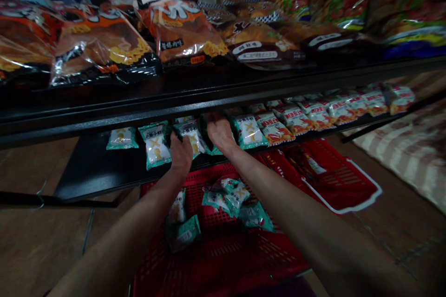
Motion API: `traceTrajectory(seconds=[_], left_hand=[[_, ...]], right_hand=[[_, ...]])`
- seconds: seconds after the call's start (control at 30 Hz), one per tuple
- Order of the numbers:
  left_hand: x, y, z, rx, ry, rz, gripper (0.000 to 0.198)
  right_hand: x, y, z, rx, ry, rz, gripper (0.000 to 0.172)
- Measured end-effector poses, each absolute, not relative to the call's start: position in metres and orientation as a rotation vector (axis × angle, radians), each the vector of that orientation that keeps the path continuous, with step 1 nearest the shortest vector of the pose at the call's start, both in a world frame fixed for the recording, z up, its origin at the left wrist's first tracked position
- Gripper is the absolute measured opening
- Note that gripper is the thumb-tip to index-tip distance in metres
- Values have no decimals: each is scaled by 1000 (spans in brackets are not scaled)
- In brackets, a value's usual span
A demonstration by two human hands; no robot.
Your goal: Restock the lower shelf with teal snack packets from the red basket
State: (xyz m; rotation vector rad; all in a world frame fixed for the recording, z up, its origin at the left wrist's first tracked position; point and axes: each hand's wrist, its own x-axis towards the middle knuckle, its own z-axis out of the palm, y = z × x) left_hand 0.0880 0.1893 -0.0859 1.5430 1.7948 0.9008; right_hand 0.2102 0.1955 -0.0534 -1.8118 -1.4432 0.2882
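Green-and-white snack bags stand in a row on the lower black shelf point(90, 167). My left hand point(181, 151) reaches in between two of them, its thumb and fingers around the left edge of one snack bag point(192, 135). On that bag's other side is my right hand point(219, 131), stretched out flat with its fingertips in the shadow under the upper shelf. Another snack bag point(249, 131) stands just right of it. To the left of my left hand is a further snack bag point(155, 146).
Below is a red basket point(216, 250) holding several green snack bags point(228, 195). A second red basket point(348, 190) with a white handle is at the right. Orange-and-black bags point(101, 41) lie on the upper shelf point(139, 109), its edge above my hands. Red-and-white packets point(296, 118) continue the lower row.
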Motion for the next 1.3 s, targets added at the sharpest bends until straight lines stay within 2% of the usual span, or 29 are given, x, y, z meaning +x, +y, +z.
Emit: traceTrajectory(seconds=[0.17,0.47,0.7,0.9,1.3], left_hand=[[94,183,-71,1425,1785,886,49],[87,178,-80,1581,1709,1006,52],[53,148,-72,1826,1593,1131,42],[-7,171,-77,1752,1741,1305,34],[-23,200,-98,1434,1838,1001,48]], right_hand=[[219,167,-42,-1804,-1334,334,36],[203,123,-46,-1733,-1335,459,35],[153,100,-50,-1620,-1487,603,38],[136,128,-43,-1603,-1517,565,36],[79,207,-31,-1783,-1769,542,39]])
